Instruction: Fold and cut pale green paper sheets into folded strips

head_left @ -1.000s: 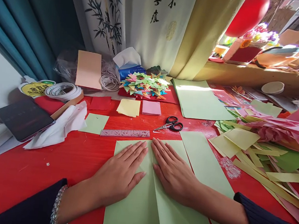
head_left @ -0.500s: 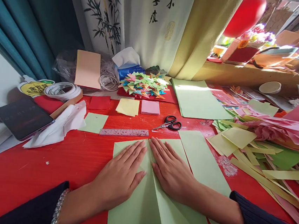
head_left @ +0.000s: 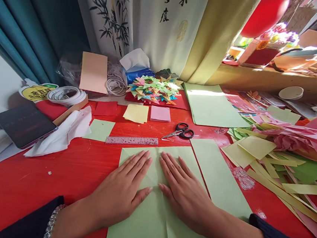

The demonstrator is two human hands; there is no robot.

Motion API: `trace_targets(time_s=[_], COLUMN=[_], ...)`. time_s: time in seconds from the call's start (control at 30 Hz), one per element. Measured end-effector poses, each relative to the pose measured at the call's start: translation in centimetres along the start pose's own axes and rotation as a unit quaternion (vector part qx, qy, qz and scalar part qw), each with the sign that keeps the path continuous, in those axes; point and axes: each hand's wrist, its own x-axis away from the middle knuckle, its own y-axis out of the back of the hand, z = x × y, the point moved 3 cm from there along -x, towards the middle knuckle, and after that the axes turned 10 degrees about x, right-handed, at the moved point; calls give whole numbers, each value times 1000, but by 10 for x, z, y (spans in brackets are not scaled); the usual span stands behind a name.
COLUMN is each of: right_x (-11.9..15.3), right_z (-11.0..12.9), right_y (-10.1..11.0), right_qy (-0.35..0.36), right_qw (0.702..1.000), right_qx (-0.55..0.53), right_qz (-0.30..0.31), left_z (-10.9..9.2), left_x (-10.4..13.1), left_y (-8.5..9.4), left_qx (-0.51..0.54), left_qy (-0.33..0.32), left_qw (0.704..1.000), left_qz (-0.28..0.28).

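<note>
In the head view, your left hand point(head_left: 125, 187) and right hand point(head_left: 185, 192) lie flat, unclenched, gripping nothing, either side of the crease point(head_left: 167, 234) in the green sheet point(head_left: 136, 231) on the red table point(head_left: 28, 192). You're apparently smoothing it; next, even pressure seems needed.

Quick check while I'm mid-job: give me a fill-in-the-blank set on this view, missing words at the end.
The bare left hand and bare right hand rest on a creased paper sheet coloured pale ____.
The black-handled metal scissors lie to the ____ of the translucent pinkish ruler.
The small pale yellow paper stack lies ____ the small red paper and the small pink paper stack.
A shiny silvery bracelet circles the ____ wrist.
Missing words: green; right; between; left.
</note>
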Motion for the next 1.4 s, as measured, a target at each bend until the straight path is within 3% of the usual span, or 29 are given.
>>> trace_targets(time_s=[0.33, 0.93, 1.13, 1.27, 1.4], right_x=[0, 1, -8, -12, -5], right_z=[2, 4, -9, -16, -6], right_y=[-4, -3, 1, 14, 9], right_qy=[-23, -34, -33, -46, -19], right_qw=[999, 998, 994, 996, 998], right_qx=[-23, -40, -86, -82, -64], right_qz=[40, 23, 56, 8, 3], left_z=[-5, -16, -3, 7, -5], left_x=[0, 3, -1, -6, -1], left_y=[-4, -8, -3, 10, 10], left_qx=[-19, 1, 5, -8, -3], left_qy=[13, 53, 51, 55, 38], left_qw=[1000, 997, 999, 998, 999], left_qz=[-9, -48, -10, -17, -33])
